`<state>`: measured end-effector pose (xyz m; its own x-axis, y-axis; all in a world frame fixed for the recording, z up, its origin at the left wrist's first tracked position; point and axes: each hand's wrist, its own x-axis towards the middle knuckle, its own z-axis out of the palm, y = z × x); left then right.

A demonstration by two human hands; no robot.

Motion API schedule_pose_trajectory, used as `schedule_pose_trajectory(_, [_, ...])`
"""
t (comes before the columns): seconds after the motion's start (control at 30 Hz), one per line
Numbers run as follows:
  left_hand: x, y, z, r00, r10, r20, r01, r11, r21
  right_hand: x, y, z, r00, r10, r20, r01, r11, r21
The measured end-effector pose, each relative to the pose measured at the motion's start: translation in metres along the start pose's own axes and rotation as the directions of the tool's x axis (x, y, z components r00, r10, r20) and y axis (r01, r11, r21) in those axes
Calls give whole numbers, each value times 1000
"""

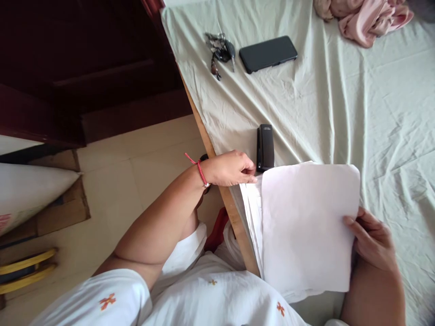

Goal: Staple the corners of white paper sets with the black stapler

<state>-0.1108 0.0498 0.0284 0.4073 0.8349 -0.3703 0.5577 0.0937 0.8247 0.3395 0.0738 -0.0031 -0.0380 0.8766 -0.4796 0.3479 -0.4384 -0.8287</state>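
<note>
A stack of white papers (pixel 253 208) lies at the near edge of the cloth-covered surface. A blank sheet with rounded corners (pixel 309 226) covers most of it. With thumb in front and fingers behind, my right hand (pixel 374 237) grips the right edge of this sheet. My left hand (pixel 233 168), a red cord at its wrist, is closed at the stack's upper left corner, thumb resting on the papers; its curled fingertips are partly hidden. Just beyond the left fingers lies a black stapler (pixel 266 147), its lower end close to the papers' top edge.
A black phone (pixel 268 53) and a bunch of keys (pixel 220 50) lie farther back on the wrinkled pale cloth (pixel 340 104). Pink fabric (pixel 374 20) is bunched at the far right. The wooden edge (pixel 200 120) drops to a tiled floor with a white sack (pixel 34 190).
</note>
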Motion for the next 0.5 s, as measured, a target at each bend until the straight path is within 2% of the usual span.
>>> schedule_pose_trajectory(0.13, [-1, -2, 2, 999, 11, -35, -11, 1000, -12, 0, -1, -5, 993, 88, 74, -88, 996, -14])
schedule_pose_trajectory(0.2, [-1, -2, 2, 999, -25, -32, 24, 999, -40, -2, -5, 1, 997, 67, 45, -67, 998, -4])
schedule_pose_trajectory(0.37, [-1, -2, 2, 997, -72, 3, 72, 994, -84, -2, -15, 19, 997, -74, -32, 75, 997, 14])
schedule_pose_trajectory(0.5, [0, -3, 2, 999, -45, -30, 43, 996, -79, -1, -14, 18, 1000, -16, 17, 17, 999, -52])
